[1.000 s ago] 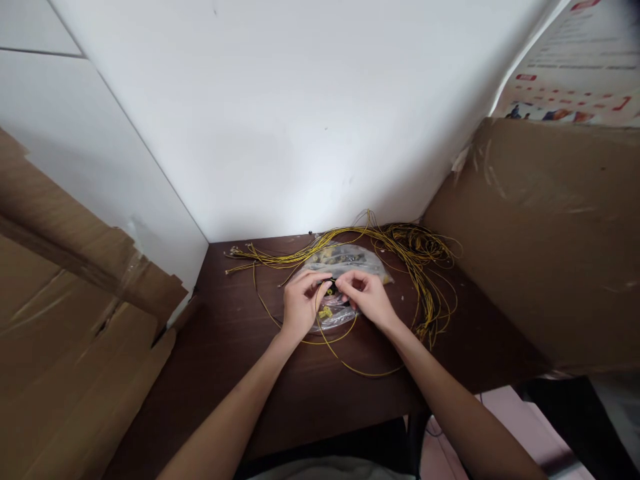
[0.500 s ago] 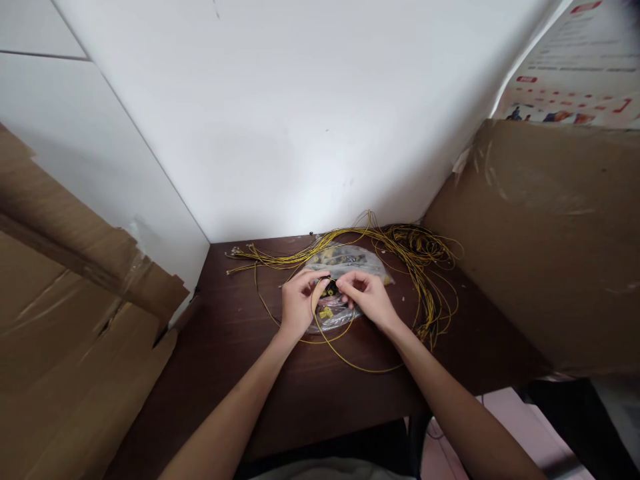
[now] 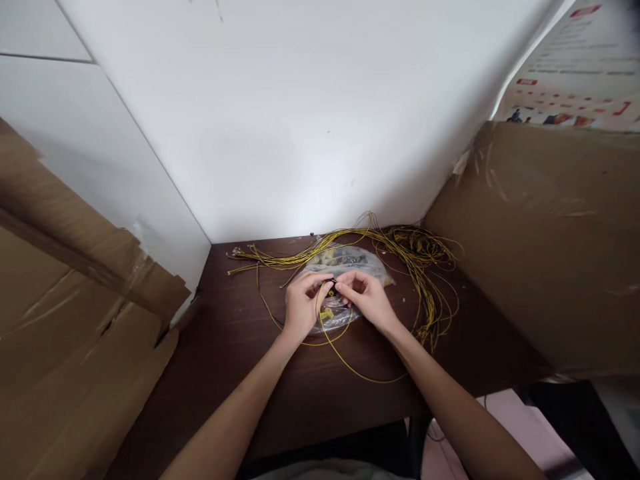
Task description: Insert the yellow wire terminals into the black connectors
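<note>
My left hand [image 3: 301,301] is closed, pinching a small black part [image 3: 332,281] between thumb and forefinger. Facing it, my right hand [image 3: 367,298] pinches thin yellow-and-black wire at the same spot, and the fingertips of both hands nearly meet. From the hands a length of wire [image 3: 345,365] loops down over the table and passes behind my right forearm. Beneath my hands lies a clear plastic bag [image 3: 333,321] with yellow and black small pieces inside. My fingers hide exactly how wire and part meet.
A bundle of yellow-and-black wires [image 3: 415,248] curves behind and right of the bag on the dark brown table [image 3: 240,380]. Small connectors tip the wire ends at left. Cardboard [image 3: 530,253] stands on the right, more cardboard [image 3: 75,320] on the left, a white wall [image 3: 320,120] behind.
My fingertips have drawn closer together around the black part. The wire loop below my hands hangs slightly lower on the table.
</note>
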The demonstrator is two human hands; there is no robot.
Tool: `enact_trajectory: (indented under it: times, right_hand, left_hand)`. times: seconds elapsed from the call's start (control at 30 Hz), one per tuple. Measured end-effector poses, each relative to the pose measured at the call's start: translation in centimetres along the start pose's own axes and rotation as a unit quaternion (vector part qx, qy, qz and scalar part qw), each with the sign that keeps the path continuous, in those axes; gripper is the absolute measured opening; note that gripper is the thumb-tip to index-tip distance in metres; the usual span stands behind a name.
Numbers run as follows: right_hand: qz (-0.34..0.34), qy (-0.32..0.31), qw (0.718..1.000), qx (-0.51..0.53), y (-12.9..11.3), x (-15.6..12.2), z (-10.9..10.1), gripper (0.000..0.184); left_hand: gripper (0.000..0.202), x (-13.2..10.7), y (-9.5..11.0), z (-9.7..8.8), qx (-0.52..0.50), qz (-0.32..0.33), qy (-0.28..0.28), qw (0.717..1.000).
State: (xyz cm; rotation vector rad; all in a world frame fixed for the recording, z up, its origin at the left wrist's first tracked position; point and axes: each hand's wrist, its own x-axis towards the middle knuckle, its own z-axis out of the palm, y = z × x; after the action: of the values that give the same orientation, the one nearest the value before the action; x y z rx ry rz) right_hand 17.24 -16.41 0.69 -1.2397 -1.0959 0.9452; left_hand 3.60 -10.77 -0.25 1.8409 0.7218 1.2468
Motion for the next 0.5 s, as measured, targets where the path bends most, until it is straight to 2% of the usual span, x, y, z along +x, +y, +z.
enact_trajectory:
  times: [0.17,0.5]
  right_hand:
    - [-0.010,0.009,0.999,-0.030,-0.07,0.05,-0.11,0.024]
    - [0.036,0.003,0.999,-0.004,-0.65,-0.16,-0.07,0.028]
  left_hand:
    - [0.018,-0.01,-0.10,-0.09,-0.014,-0.024,0.012,1.000]
    - [0.016,-0.24,0.17,0.23,0.014,0.017,-0.006,1.000]
